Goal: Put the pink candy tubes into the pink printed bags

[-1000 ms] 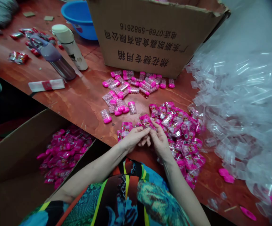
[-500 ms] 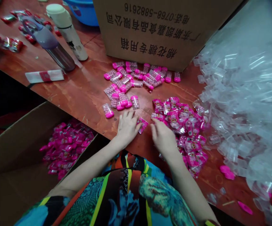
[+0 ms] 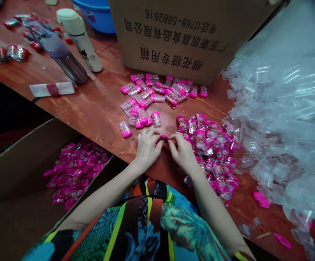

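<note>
Between my two hands, over the reddish table, is a small pink packet (image 3: 163, 137). My left hand (image 3: 148, 145) pinches its left end, and my right hand (image 3: 181, 149) pinches its right end with thumb and fingertips. Just beyond my left hand lie clear bottles with pink caps and pale pink beads (image 3: 142, 117), some upright and some on their sides. Close to my right hand is a heap of pink printed packets (image 3: 214, 145).
A large cardboard box (image 3: 171, 40) stands at the back. Clear plastic containers (image 3: 277, 119) pile up at right. Two drink bottles (image 3: 62, 58) (image 3: 85, 47) and a blue basin (image 3: 99, 14) stand back left. An open carton (image 3: 18, 156) at lower left holds pink items.
My right hand has moved left and now grips the packet. The packet, which lay flat beside my left thumb, is now held between both hands.
</note>
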### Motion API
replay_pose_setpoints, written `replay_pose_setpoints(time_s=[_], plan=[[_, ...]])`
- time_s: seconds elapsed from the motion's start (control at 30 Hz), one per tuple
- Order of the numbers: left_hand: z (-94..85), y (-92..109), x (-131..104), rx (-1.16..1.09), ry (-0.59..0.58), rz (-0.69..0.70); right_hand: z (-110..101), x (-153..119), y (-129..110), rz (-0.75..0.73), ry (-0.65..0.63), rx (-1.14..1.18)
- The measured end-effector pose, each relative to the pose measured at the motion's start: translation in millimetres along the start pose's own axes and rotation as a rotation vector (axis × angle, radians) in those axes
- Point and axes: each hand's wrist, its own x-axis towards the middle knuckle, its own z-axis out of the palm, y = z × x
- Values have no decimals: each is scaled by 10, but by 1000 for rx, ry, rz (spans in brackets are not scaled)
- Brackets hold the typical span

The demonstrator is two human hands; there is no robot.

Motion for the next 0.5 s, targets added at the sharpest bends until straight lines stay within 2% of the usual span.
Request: replay_pose_setpoints(time_s=[0.07, 0.13, 0.2, 0.23, 0.3, 0.4, 0.43, 0.5], plan=[[-21, 65, 35, -318, 32, -121, -2, 30, -21, 38, 95, 349], [-16, 115, 58, -701, 4, -289, 21, 59, -58, 103, 124, 626], [2, 135, 65, -1003, -66, -467, 51, 76, -92, 171, 101, 772], [8, 132, 63, -1080, -95, -541, 62, 78, -99, 200, 97, 795], [0, 104, 53, -1097, -118, -637, 78, 69, -89, 217, 133, 738], [-73, 38, 39, -1048, -105, -678, 87, 28, -24, 131, 189, 424], [-107, 15, 37, -1054, -93, -680, 90, 8, -3, 102, 168, 285], [-170, -25, 38, -1080, -61, -682, 99, -42, 13, 93, 45, -2]])
